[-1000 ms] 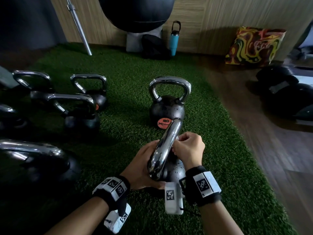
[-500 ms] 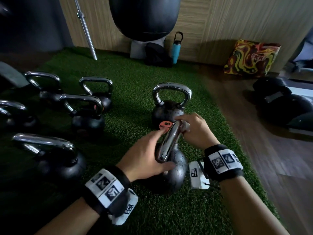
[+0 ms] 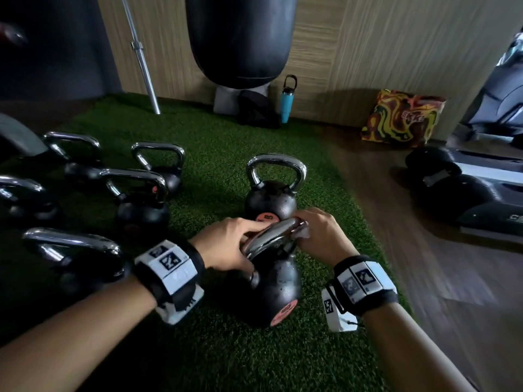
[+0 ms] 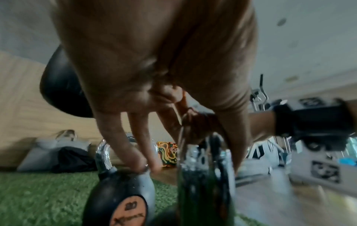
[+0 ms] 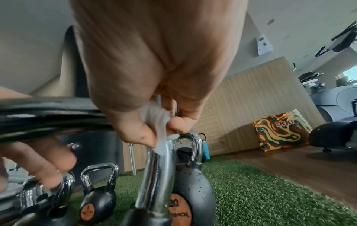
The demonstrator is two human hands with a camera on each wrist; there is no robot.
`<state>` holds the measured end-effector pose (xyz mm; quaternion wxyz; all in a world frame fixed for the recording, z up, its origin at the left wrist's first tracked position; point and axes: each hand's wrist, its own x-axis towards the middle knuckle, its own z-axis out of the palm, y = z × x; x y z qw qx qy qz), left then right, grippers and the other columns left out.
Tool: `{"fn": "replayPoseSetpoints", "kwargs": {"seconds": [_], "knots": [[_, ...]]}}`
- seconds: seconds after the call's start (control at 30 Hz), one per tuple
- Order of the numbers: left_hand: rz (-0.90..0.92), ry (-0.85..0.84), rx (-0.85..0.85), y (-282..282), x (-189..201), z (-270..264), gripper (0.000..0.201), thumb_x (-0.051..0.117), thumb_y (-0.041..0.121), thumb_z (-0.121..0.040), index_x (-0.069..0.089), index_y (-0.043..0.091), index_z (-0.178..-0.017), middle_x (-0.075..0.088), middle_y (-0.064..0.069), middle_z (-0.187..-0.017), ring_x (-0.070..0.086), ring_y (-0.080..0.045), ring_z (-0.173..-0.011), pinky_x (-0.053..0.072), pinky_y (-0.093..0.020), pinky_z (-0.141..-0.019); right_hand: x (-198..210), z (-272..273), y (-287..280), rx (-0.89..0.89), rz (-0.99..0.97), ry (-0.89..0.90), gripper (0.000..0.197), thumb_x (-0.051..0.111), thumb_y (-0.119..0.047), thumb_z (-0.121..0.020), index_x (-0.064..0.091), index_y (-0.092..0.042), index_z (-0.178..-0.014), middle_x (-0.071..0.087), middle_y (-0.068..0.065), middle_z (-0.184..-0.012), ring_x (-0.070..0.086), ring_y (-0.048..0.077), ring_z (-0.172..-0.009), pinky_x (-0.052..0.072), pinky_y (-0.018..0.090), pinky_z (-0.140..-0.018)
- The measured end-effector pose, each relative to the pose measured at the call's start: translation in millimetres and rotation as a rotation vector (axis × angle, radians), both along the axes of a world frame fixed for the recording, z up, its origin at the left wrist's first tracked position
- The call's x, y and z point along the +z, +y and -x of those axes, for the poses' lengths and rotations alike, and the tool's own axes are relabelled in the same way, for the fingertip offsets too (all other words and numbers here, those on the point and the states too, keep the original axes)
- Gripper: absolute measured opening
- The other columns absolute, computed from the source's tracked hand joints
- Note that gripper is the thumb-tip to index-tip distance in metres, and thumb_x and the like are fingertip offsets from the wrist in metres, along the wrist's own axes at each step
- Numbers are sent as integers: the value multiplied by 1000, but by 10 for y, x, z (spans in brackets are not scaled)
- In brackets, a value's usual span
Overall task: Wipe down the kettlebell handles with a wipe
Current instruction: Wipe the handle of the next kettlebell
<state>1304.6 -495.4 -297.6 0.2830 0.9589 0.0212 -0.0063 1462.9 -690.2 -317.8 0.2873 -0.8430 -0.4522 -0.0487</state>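
On the green turf stands the near black kettlebell [image 3: 273, 287], its chrome handle [image 3: 268, 240] lying crosswise between my hands. My left hand [image 3: 243, 239] grips the handle's left end, fingers over the top and thumb beneath. My right hand [image 3: 311, 227] pinches a white wipe [image 3: 304, 233] against the handle's far right end. In the right wrist view the wipe [image 5: 157, 122] is bunched between thumb and fingers on the chrome bend [image 5: 158, 165]. A second kettlebell [image 3: 270, 202], marked 20, stands just behind, its handle [image 3: 276, 165] upright and untouched.
Several more kettlebells [image 3: 141, 213] stand in rows on the turf [image 3: 325, 321] to the left. A punching bag [image 3: 240, 38], a barbell [image 3: 141, 58], a blue bottle [image 3: 286, 103] and a colourful bag [image 3: 402, 117] line the back wall. An exercise machine [image 3: 467, 190] sits on the wooden floor at right.
My right hand slid the wipe along the handle to its far end. My left hand moved up from the kettlebell's side onto the handle, which now lies more crosswise.
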Motion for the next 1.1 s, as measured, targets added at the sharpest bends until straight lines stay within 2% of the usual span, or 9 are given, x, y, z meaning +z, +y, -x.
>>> {"fn": "replayPoseSetpoints", "kwargs": {"seconds": [0.2, 0.3, 0.4, 0.5, 0.6, 0.73, 0.9, 0.97, 1.1], "knots": [[-235, 81, -80, 161, 216, -309, 99, 91, 29, -60, 42, 66, -137, 65, 26, -120, 63, -1, -101, 55, -27, -90, -51, 319, -355, -143, -19, 42, 40, 79, -2, -77, 74, -12, -115, 55, -9, -95, 55, 9, -81, 39, 3, -66], [-224, 65, -91, 199, 222, -351, 90, 93, 28, -62, 50, 62, -134, 65, 32, -114, 64, 4, -97, 54, -22, -88, -110, 464, -417, -185, -27, 44, 37, 75, 2, -77, 73, -12, -111, 58, -7, -95, 61, 14, -83, 52, 23, -74], [-227, 14, -43, 192, 150, -272, 80, 93, 34, -66, 55, 57, -133, 75, 20, -103, 68, 1, -87, 55, -23, -82, -150, 479, -414, -210, -50, 59, 45, 72, 9, -73, 74, -12, -113, 64, -5, -99, 66, 17, -88, 59, 33, -79], [-243, -78, 36, 156, 76, -183, 73, 90, 30, -72, 58, 52, -134, 76, 14, -106, 67, -2, -90, 48, -17, -81, -136, 457, -403, -204, -65, 84, 40, 71, 8, -76, 75, -16, -107, 64, -5, -95, 64, 14, -85, 55, 29, -76], [-237, -98, 72, 110, 45, -152, 74, 90, 33, -71, 56, 55, -134, 77, 13, -106, 71, -8, -97, 54, -25, -86, -109, 466, -402, -191, -58, 91, 34, 71, 4, -79, 74, -17, -106, 67, -6, -94, 64, 13, -84, 52, 25, -73], [-203, -31, 2, 142, 115, -97, 80, 86, 59, -68, 54, 48, -140, 74, 10, -119, 69, -7, -104, 48, -18, -84, 43, 411, -448, -199, 60, 109, 20, 75, -8, -86, 79, -22, -100, 72, -7, -81, 67, 8, -71, 50, 14, -62], [33, 129, -93, 404, 203, -244, 70, 38, 98, -71, 59, 61, -126, 69, 22, -125, 64, 2, -112, 50, -37, -103, 485, 134, -438, -287, 42, 123, 30, 86, -13, -78, 80, -22, -105, 76, -4, -95, 64, 2, -75, 42, -1, -57], [104, 122, -67, 550, 166, -412, 69, 36, 94, -77, 64, 54, -125, 72, 20, -120, 66, 2, -109, 51, -40, -103, 638, -14, -346, -279, -25, 176, 36, 87, -12, -75, 79, -23, -108, 76, -5, -98, 65, 0, -77, 44, 0, -56], [49, 26, -5, 834, 18, -933, 42, 68, 48, -92, 63, 40, -132, 68, 12, -132, 65, -2, -114, 51, -31, -102, 663, -429, 17, -259, -40, 242, 30, 78, -13, -80, 79, -26, -107, 75, -10, -93, 64, -8, -71, 43, 3, -53]]}}
